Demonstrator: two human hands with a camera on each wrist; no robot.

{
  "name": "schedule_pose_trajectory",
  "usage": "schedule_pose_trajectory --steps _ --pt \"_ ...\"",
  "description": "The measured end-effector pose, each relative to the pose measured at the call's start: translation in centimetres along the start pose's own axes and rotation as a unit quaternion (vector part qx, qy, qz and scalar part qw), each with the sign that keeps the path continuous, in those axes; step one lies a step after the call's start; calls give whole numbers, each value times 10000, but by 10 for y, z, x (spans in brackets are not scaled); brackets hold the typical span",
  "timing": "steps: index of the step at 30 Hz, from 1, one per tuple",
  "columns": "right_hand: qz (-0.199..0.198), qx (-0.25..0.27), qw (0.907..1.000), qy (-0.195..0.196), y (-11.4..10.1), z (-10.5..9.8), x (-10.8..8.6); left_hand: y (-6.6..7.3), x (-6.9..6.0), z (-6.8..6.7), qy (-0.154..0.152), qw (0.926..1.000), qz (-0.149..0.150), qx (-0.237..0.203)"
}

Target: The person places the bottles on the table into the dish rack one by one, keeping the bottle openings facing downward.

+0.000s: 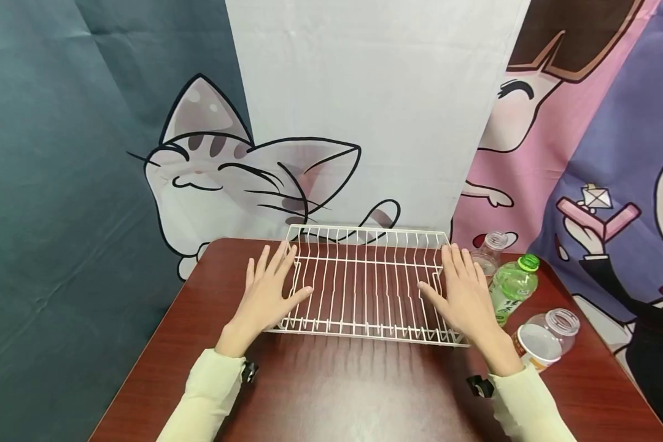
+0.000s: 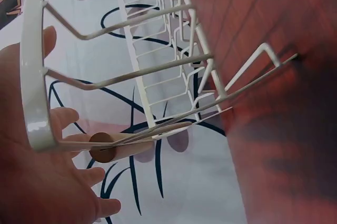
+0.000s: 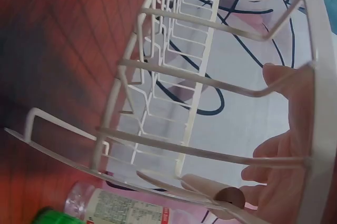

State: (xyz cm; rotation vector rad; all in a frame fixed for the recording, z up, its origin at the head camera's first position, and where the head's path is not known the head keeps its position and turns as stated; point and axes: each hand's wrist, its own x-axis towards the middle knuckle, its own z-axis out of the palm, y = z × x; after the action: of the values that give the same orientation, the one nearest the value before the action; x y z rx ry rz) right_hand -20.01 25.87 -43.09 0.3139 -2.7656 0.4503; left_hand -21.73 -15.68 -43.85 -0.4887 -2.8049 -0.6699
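- Because its bars look thin and widely spaced, I rate the white rectangular metal-wire rack [image 1: 364, 262] light for its size, stiff along the frame, not fragile, perhaps slightly slick from its glossy coat.
- Location: on the shiny reddish-brown tabletop [image 1: 342, 393], toward the far edge.
- Best hold, in my judgement: the thicker outer frame at both short ends.
- Left hand [image 1: 265, 301]: fingers spread wide at the rack's left end; contact, I cannot tell.
- Right hand [image 1: 464, 301]: thumb and fingers well apart at the right end; I see no grip.
- Likely obstruction, beside the right hand and forearm: clear plastic bottle [image 1: 490, 250]; green plastic bottle with green cap [image 1: 511, 288]; clear wide-bodied bottle with pale label [image 1: 544, 341].
- Behind: printed cloth backdrop [image 1: 376, 92].
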Motion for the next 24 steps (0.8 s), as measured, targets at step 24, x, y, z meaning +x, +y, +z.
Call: schedule_pose_trajectory --steps 24 --pt "143 835 9867 1384 -11 7 -27 -4 -55 32 1393 9812 -636 -1176"
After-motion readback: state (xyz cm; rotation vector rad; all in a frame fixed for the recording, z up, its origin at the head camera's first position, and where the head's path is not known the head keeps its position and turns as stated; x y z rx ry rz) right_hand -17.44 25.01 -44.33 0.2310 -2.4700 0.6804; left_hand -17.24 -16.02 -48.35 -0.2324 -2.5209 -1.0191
